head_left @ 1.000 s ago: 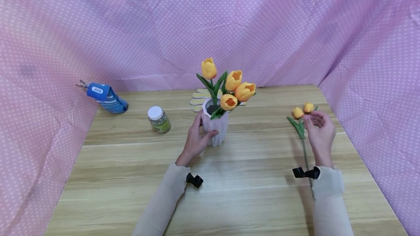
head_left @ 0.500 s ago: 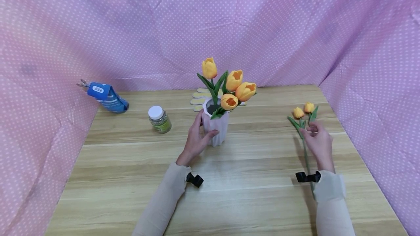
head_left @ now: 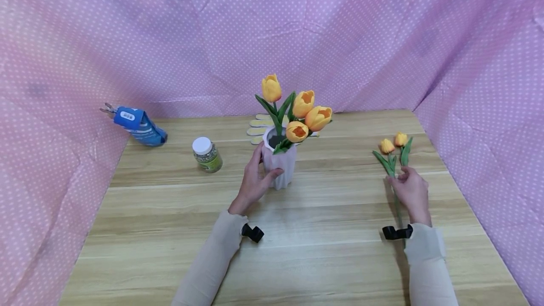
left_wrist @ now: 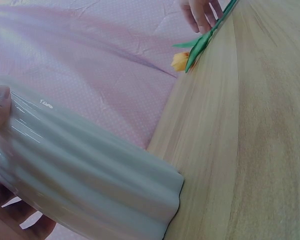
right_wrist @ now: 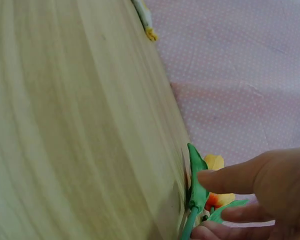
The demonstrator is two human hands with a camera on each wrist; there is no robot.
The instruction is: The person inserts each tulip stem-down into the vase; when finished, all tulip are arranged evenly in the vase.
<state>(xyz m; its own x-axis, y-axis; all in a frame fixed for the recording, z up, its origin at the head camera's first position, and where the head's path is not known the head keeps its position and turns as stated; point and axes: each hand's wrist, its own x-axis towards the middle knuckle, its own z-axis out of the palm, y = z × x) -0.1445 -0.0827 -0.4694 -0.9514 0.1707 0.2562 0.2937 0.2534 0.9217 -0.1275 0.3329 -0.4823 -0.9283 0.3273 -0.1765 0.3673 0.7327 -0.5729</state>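
My left hand [head_left: 253, 184] grips the side of a pale, ribbed vase [head_left: 284, 166], thumb in front and fingers round the far side. Several yellow tulips [head_left: 271, 89] with green leaves stand in the vase, most leaning right. In the left wrist view the glossy vase [left_wrist: 95, 160] fills the lower left. On the right, two yellow tulips [head_left: 387, 146] lie on the table, heads pointing away. Just below their leaves, my right hand [head_left: 411, 192] reaches over the stems. In the right wrist view a gap shows between its thumb [right_wrist: 225, 179] and fingers, right at a green stem [right_wrist: 189, 225].
Left of the vase stands a jar [head_left: 207, 157] with a white lid. A blue pouch [head_left: 144, 129], with metal tool tips sticking out, leans at the back left. Yellow-and-white gloves [head_left: 257, 131] lie behind the vase. Pink dotted cloth [head_left: 212, 51] surrounds the wooden table [head_left: 323, 240].
My right hand has moved down from the tulip heads to the stems below the leaves, uncovering the right tulip's leaf. The left hand and vase have stayed put.
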